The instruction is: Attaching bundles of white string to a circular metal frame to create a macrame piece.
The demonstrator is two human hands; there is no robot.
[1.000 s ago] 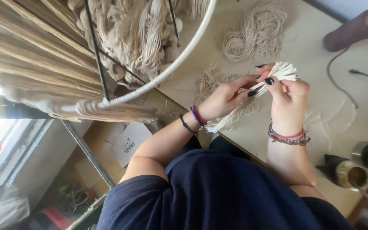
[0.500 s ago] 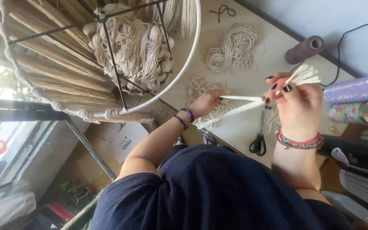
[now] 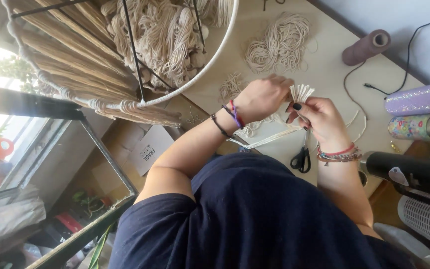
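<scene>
Head view: cord bundle (image 3: 302, 92) gathered, cut ends fanned, near the table's (image 3: 324, 65) front edge.
Bundle pinched in closed right hand (image 3: 319, 117) and left hand (image 3: 265, 97); tails hang untrimmed, scissors (image 3: 302, 157) lie unused.

Both bare forearms reach forward from the dark-sleeved torso, elbows bent. The left hand (image 3: 262, 97) shows its back, knuckles up, fingers curled shut, bracelets at the wrist. The right hand (image 3: 319, 117) sits just beside it, nearly touching, fingers (image 3: 294, 107) pinched tight, dark nails showing, banded wrist angled inward.
</scene>
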